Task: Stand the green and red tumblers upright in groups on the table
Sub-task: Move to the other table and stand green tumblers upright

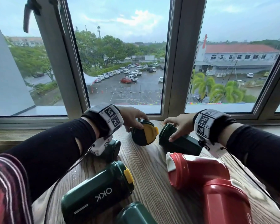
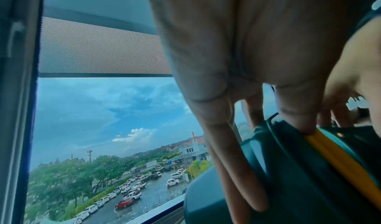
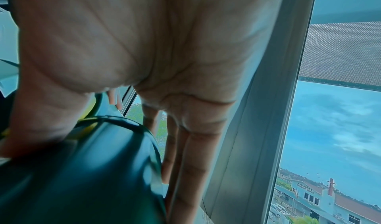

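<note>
Several dark green tumblers and two red ones lie on their sides on the wooden table [image 1: 152, 168]. My left hand [image 1: 135, 122] grips a green tumbler with a yellow lid [image 1: 144, 135] near the window, its lid tipped toward me. In the left wrist view my fingers [image 2: 237, 162] curl over that tumbler [image 2: 299, 170]. Just to the right, my right hand [image 1: 174, 130] grips another green tumbler [image 1: 181, 143] that lies on its side. The right wrist view has my fingers [image 3: 191, 162] wrapped round its body [image 3: 92, 170].
A third green tumbler [image 1: 113, 147] lies under my left wrist, one marked OKK [image 1: 97, 191] nearer me, and another [image 1: 134, 214] at the bottom edge. Two red tumblers [image 1: 196, 170] [image 1: 225, 204] lie at the right. The window sill and frame [image 1: 168, 117] close off the far side.
</note>
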